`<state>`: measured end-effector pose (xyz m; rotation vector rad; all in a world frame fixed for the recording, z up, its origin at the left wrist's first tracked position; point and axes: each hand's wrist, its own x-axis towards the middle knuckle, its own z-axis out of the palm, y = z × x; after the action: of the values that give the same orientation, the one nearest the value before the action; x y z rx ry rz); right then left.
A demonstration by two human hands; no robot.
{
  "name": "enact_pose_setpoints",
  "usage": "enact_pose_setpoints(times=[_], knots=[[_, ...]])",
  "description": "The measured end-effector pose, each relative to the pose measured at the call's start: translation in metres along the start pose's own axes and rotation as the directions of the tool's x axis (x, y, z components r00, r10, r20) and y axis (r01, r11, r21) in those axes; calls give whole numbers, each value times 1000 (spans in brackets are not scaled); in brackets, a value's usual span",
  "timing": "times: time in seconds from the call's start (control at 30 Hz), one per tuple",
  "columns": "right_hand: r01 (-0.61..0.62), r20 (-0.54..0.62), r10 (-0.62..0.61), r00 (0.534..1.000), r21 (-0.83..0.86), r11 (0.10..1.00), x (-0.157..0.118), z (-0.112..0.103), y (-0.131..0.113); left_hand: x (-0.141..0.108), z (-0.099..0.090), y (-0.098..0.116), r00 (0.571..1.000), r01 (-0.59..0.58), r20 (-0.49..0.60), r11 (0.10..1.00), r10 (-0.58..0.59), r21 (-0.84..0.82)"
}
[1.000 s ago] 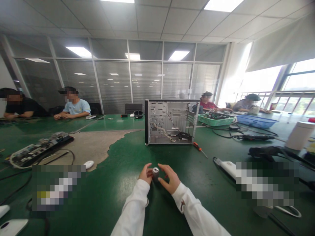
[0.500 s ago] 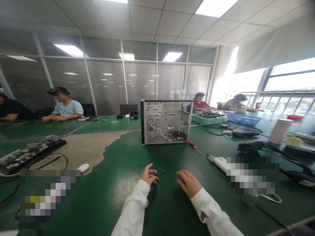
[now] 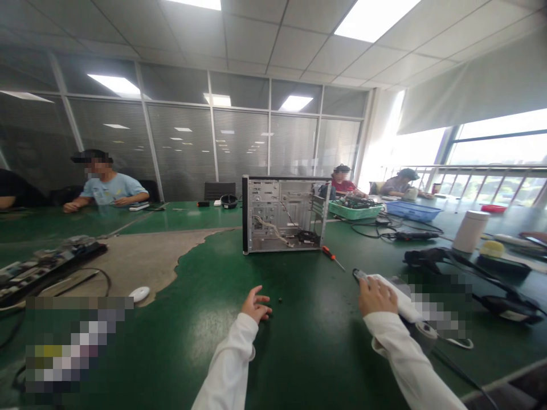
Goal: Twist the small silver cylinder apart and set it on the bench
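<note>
My left hand point(image 3: 257, 303) hovers low over the green table with its fingers apart and nothing in them. Just right of its fingertips lies a tiny dark piece point(image 3: 280, 300), too small to name. My right hand point(image 3: 378, 296) is over the near end of a long white object point(image 3: 404, 302), perhaps a power strip. Its fingers are extended, and whether they touch it I cannot tell. Beyond both hands stands a computer case point(image 3: 284, 216), its side open, with loose cables and a dark part inside. An orange-handled screwdriver point(image 3: 329, 254) lies by its right corner.
On the right are a black strapped item point(image 3: 431, 259), a white cylinder point(image 3: 470, 230), a green basket point(image 3: 354, 210) and a blue basket point(image 3: 412, 212). On the left, electronic parts point(image 3: 51, 262) and a white mouse-like object point(image 3: 139, 294) lie on the table. Several people sit around it.
My right hand has moved right, from beside the tiny dark piece to the long white object. My left hand has stayed nearly in place. The view has shifted slightly.
</note>
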<state>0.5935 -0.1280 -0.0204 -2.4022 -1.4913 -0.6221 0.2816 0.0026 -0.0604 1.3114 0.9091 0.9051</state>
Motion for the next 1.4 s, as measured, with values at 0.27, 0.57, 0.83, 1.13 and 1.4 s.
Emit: enact_pose_setpoints(times=[0.27, 0.57, 0.83, 1.13, 1.4], knots=[[510, 85, -603, 793, 448, 734, -22, 11, -163, 1, 0, 0, 1000, -3, 10, 999, 2, 36], [644, -151, -674, 723, 502, 578, -14, 28, -174, 0, 1, 2, 1000, 14, -9, 999, -14, 37], [552, 71, -583, 809, 251, 795, -23, 4, -86, -1, 1, 4, 1000, 11, -2, 1000, -11, -1], [62, 137, -38, 990, -177, 982, 3, -19, 47, -1, 1, 4, 1000, 12, 5, 1000, -12, -17], [64, 214, -38, 976, -116, 991, 1, -2, 64, -4, 1, 6, 1000, -3, -6, 1000, 3, -13]])
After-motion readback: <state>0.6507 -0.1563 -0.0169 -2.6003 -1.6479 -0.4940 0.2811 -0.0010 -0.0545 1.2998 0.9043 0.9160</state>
